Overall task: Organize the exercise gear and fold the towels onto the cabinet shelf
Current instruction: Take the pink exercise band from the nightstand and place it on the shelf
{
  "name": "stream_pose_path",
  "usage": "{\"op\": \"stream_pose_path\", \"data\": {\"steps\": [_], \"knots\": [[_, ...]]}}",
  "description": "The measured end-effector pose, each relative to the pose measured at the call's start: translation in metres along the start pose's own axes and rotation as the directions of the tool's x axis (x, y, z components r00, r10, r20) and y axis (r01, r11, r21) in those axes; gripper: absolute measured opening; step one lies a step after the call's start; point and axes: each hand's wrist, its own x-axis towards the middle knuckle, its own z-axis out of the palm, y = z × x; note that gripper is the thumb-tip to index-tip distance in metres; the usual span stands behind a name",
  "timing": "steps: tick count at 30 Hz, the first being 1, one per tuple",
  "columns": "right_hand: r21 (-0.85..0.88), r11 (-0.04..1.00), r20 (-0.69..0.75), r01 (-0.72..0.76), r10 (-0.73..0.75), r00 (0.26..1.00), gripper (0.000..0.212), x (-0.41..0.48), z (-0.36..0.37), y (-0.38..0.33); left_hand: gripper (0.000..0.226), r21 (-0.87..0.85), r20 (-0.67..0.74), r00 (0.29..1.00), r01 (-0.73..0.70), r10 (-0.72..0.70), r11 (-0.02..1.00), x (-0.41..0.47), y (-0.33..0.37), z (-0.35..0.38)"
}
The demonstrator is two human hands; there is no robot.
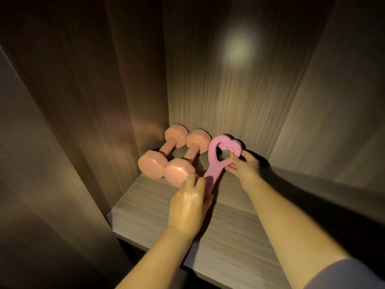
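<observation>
— Where do we find the band?

— We see the band (211,172) low over the shelf (239,226), its heart-shaped loop towards the back wall (229,90) and its straight end towards us. We cannot tell whether it lies flat on the shelf or is held just off it.

— And how do our hands stand?

— Our left hand (187,205) is curled round the straight end, so that end is mostly hidden. Our right hand (246,167) pinches the near right side of the loop, with one fingertip in the heart's opening.

— What do we see beside it?

— We see the right dumbbell (180,171) just left of the band and the left dumbbell (153,163) next to it, by the side wall (125,101). They lie parallel, far heads close to the back corner. Our left fingers reach the right dumbbell's near head; we cannot say whether they touch.

— Anything farther out?

— We see a pale spot of light (239,49) high on the back wall, and a light sleeve (350,274) on our right arm at the lower right.
</observation>
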Motion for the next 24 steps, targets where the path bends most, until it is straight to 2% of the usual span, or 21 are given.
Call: {"op": "stream_pose_path", "data": {"steps": [8, 12, 15, 19, 24], "knots": [[-0.309, 0.931, -0.106, -0.192, 0.167, 0.98, 0.022, 0.021, 0.011, -0.013, 0.024, 0.031, 0.032, 0.999, 0.033, -0.034, 0.999, 0.007, 0.003, -0.001], [-0.357, 0.891, -0.146, -0.283, 0.246, 0.958, 0.019, 0.023, 0.017, -0.023, 0.024, 0.055, 0.05, 0.998, 0.022, -0.025, 0.998, 0.006, 0.003, -0.002], [-0.409, 0.862, -0.137, -0.299, 0.265, 0.954, 0.023, 0.023, 0.019, -0.025, 0.025, 0.056, 0.043, 0.999, 0.007, -0.009, 0.998, 0.006, 0.002, -0.003], [-0.618, 0.749, -0.182, -0.24, 0.161, 0.97, 0.032, 0.021, 0.016, -0.028, 0.024, 0.067, 0.041, 0.999, -0.005, 0.002, 0.998, 0.005, 0.003, -0.003], [-0.671, 0.721, -0.19, -0.175, 0.06, 0.98, 0.034, 0.02, 0.019, -0.017, 0.034, 0.066, 0.035, 0.998, -0.057, 0.054, 0.996, 0.007, 0.004, -0.004]]}}
